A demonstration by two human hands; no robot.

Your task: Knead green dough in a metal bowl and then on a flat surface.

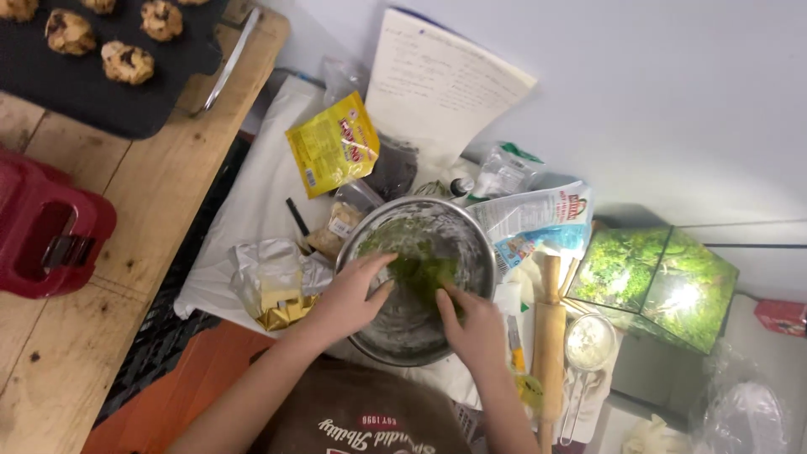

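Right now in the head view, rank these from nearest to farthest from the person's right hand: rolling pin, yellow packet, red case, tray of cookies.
From the right hand, in the metal bowl:
1. Wooden rolling pin, just to its right.
2. Yellow packet, beyond the bowl, up and left.
3. Red case, far left on the wooden table.
4. Tray of cookies, top-left corner; close to the red case in distance, probably slightly farther.

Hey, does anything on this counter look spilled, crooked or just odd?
Nothing looks spilled. Both hands, left and right, work green dough inside the metal bowl. The butter lies unwrapped in crumpled foil beside it, and packets crowd the bowl's far side.
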